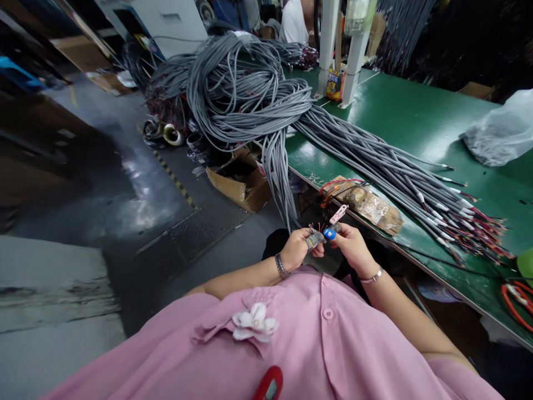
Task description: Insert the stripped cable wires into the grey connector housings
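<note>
My left hand [295,249] is closed round the frayed end of a cable, with thin coloured wires [318,226] fanning out above its grey-covered thumb. Close beside it, my right hand [353,250] pinches at those same wires; a blue cover [330,234] is on its thumb. What exactly lies between the right fingertips is too small to make out. A pale pink perforated strip [338,214] shows just above the right hand. Grey cables [280,178] hang from the table edge down behind my left hand.
A large coil of grey cable [233,89] lies on the green table [416,122], its stripped ends spread right. A taped block [370,205] sits at the near edge. A cardboard box [227,183] stands below, a plastic bag [499,133] far right. A person in white [293,22] is behind.
</note>
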